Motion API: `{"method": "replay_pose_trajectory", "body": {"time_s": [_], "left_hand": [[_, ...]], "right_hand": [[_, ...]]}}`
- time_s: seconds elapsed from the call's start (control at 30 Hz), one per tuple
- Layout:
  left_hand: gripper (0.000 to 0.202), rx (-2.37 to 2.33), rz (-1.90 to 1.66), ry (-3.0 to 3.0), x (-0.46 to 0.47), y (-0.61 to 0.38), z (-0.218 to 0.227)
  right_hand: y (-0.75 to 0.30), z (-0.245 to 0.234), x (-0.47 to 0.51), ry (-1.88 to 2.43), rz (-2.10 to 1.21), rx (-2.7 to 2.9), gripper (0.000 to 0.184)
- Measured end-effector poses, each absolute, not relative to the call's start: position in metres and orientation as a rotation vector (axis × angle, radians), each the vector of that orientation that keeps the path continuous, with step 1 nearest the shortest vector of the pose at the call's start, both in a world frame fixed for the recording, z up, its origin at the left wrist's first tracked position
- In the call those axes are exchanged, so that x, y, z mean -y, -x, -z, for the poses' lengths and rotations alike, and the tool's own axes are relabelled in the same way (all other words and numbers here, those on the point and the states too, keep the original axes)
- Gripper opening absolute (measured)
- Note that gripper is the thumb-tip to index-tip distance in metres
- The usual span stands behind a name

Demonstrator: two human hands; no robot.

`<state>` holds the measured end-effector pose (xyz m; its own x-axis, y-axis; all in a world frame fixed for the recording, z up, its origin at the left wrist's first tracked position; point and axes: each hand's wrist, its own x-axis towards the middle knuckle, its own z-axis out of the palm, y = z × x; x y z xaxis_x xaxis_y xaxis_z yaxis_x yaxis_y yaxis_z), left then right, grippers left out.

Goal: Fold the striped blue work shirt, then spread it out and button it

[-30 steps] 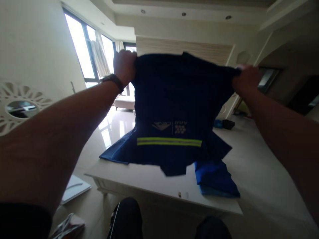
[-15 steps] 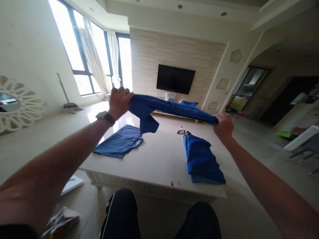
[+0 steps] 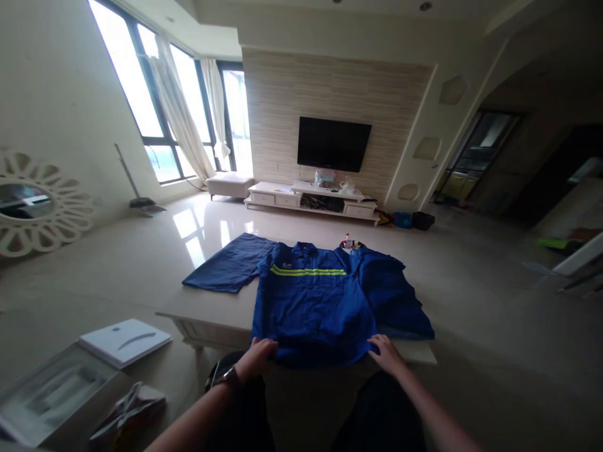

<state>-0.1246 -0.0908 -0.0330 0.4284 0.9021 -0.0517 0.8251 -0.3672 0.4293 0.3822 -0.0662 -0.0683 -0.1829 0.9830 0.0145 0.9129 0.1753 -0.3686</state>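
The left hand (image 3: 260,356) and right hand (image 3: 384,353) grip the 2 lower corners of a blue cloth shirt with yellow chest stripes (image 3: 313,307), spread on the white table (image 3: 217,312), hem past the near edge, bare tabletop at left.

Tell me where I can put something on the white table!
The white table is bare at front left, with the blue cloth behind and the blue jacket to the right. A thin strip shows at front right. The jacket and blue pile crowd the middle and right.
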Motion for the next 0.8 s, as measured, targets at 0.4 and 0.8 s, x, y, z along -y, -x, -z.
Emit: {"method": "replay_pose_trajectory", "body": {"time_s": [0.4, 0.8], "left_hand": [[0.024, -1.734, -1.028, -1.090, -0.029, 0.177, 0.039], [0.013, -1.511, -1.375, -0.166, -0.218, 0.203, 0.023]], "right_hand": [[-0.275, 0.066, 0.035, 1.622, -0.524, 2.573, 0.066], [-0.260, 0.128, 0.001, 1.379, -0.514, 2.962, 0.109]]}}
